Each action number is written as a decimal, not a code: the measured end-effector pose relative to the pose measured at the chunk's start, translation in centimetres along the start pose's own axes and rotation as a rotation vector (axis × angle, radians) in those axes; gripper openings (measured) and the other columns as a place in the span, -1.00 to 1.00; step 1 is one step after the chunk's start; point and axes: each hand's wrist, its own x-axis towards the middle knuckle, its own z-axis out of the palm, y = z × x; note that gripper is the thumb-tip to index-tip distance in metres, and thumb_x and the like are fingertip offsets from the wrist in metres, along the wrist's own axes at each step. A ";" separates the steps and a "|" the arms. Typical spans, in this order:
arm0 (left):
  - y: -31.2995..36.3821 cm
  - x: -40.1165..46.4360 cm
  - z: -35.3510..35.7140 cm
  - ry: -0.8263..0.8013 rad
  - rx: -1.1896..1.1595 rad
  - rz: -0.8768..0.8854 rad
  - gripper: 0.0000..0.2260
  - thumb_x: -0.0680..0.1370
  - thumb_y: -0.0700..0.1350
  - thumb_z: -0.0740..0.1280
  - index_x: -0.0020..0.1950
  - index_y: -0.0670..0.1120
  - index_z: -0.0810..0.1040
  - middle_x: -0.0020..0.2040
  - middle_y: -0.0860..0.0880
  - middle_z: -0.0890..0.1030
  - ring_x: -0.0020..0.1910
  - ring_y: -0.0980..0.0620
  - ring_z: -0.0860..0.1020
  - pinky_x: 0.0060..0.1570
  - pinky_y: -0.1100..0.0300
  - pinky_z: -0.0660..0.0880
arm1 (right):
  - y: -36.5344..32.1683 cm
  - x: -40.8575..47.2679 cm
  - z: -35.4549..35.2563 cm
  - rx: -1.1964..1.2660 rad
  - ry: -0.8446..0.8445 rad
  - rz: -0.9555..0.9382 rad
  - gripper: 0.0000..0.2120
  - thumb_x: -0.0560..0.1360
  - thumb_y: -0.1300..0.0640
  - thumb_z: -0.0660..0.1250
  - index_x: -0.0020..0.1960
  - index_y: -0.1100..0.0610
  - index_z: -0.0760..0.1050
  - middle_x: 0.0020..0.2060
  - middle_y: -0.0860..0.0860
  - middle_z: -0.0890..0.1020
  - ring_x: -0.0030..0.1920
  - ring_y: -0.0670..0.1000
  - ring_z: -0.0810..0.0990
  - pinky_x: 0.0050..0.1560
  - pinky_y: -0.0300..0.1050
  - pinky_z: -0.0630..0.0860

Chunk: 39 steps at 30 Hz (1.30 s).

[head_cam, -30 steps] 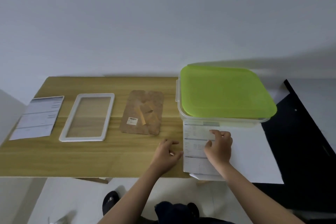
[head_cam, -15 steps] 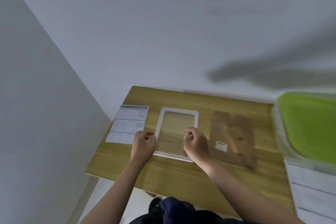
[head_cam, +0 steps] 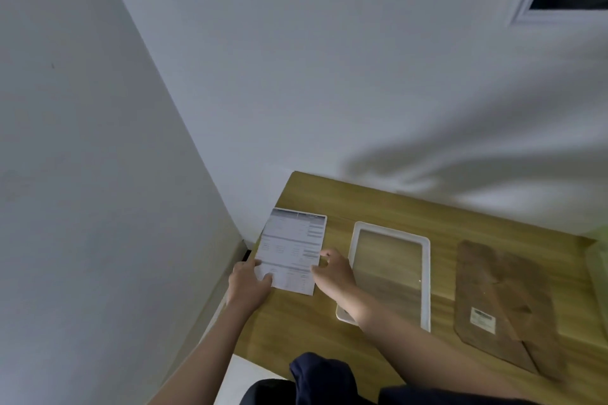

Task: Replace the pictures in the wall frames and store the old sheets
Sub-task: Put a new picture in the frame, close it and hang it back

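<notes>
Having left the frame (head_cam: 390,273), both hands are now closing on the sheet (head_cam: 291,251) at the table's (head_cam: 378,204) left end, the left hand (head_cam: 248,283) pinching its near corner, the right hand (head_cam: 332,273) touching its right edge, fingers loosely curled, likely starting the swap.

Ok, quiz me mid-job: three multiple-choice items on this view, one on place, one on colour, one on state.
1. Where does the sheet lie?
A. left of the frame
B. on the backing board
C. inside the frame

2. What colour is the frame's rim?
A. black
B. white
C. green

3. What is the left hand doing?
A. hanging idle
B. gripping the frame
C. holding the sheet

Key: 1 A, the sheet is at the table's left end; 2 B, pale rim around clear pane; 3 C, its thumb lies on the sheet's near corner.
</notes>
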 end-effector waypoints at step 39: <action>8.8 -4.5 9.6 -0.316 0.109 0.439 -0.67 0.42 -0.20 0.36 0.18 -0.11 0.53 0.06 0.00 0.44 -0.09 0.05 0.51 -0.07 0.24 0.55 | 11.8 -5.2 -10.5 -0.281 0.497 0.018 -0.62 0.43 0.04 0.38 0.21 0.10 0.48 0.00 -0.03 0.33 0.13 0.01 0.36 0.02 -0.23 0.34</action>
